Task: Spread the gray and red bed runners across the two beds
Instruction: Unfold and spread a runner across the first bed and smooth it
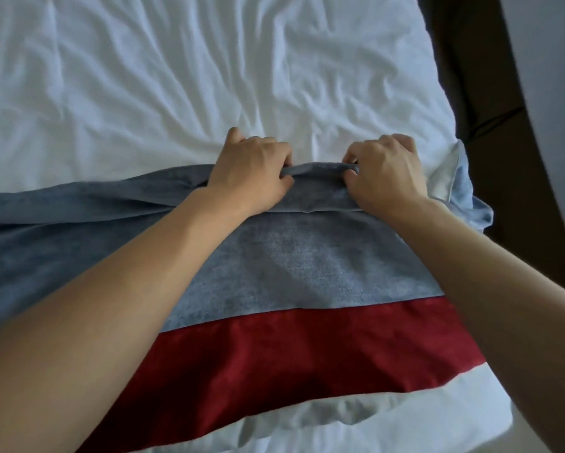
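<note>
two hands, one bed runner (291, 256), two beds. left hand (251, 173) and right hand (385, 174), close together, fingers curled, pinching the runner's bunched far gray edge. lying on the near bed (143, 76), long axis left to right, red band nearest. second bed (549, 60) at right, across a dark gap.

Dark floor (490, 93); pale daylight from above
</note>
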Tool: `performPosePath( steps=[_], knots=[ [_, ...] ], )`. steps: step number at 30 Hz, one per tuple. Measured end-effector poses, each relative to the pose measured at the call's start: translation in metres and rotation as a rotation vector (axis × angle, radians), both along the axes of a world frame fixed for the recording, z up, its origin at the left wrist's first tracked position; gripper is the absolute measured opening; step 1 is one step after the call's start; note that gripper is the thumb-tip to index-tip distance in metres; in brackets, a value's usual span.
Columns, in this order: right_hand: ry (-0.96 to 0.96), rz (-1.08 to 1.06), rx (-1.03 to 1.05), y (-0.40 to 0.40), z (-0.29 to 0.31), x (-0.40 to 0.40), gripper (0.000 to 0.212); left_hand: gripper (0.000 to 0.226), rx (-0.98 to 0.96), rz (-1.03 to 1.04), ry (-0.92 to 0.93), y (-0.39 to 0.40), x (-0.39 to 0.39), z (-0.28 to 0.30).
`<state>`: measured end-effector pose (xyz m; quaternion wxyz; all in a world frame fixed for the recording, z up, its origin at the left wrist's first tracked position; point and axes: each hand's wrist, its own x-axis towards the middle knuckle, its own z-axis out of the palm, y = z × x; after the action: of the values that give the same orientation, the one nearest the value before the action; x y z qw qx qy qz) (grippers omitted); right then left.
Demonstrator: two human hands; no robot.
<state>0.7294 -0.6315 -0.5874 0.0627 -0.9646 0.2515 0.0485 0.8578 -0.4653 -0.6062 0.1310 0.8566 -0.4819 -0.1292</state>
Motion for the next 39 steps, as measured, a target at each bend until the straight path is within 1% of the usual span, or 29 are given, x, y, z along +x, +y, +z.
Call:
performPosePath(
  steps=[5,8,13,19,21,23,26,27,29,33,36,39],
  knots=[
    [-0.032,0.034,-0.073,0.007,0.006,-0.01,0.015,0.014,-0.1,-0.045,-0.007,-0.021,-0.018,0.003],
    [-0.058,0.057,-0.102,0.008,0.006,-0.015,0.015,0.014,-0.133,-0.108,-0.016,-0.04,-0.029,0.007],
    [-0.019,0.028,-0.104,-0.005,0.008,-0.025,0.014,0.01,-0.111,-0.121,-0.066,-0.042,-0.021,0.013],
    [-0.003,-0.05,-0.028,-0.053,0.002,-0.042,0.01,0.017,-0.043,-0.054,-0.091,-0.047,-0.016,0.008],
    [0.012,-0.018,0.009,-0.068,-0.005,-0.044,0.009,0.014,0.005,-0.031,-0.123,-0.056,-0.02,0.006],
    [0.008,0.025,0.09,-0.081,-0.012,-0.048,0.01,0.012,0.061,0.01,-0.15,-0.065,-0.024,0.003],
    [-0.011,0.09,0.208,-0.105,-0.017,-0.06,0.011,0.002,0.075,0.042,-0.087,-0.091,-0.039,0.002],
    [-0.016,0.108,0.229,-0.114,-0.018,-0.068,0.013,0.006,0.073,0.031,-0.048,-0.106,-0.051,0.001],
    [-0.011,0.177,0.24,-0.133,-0.021,-0.081,0.018,0.018,0.092,-0.016,0.022,-0.14,-0.078,-0.001],
    [0.066,0.378,0.238,-0.175,-0.024,-0.101,0.019,0.016,0.136,-0.05,0.003,-0.192,-0.128,-0.008],
    [0.122,0.428,0.201,-0.202,-0.028,-0.11,0.025,0.016,0.172,-0.015,0.027,-0.203,-0.14,-0.009],
    [0.096,0.437,0.144,-0.213,-0.033,-0.115,0.021,0.017,0.196,0.032,0.051,-0.2,-0.14,-0.007]
  ],
)
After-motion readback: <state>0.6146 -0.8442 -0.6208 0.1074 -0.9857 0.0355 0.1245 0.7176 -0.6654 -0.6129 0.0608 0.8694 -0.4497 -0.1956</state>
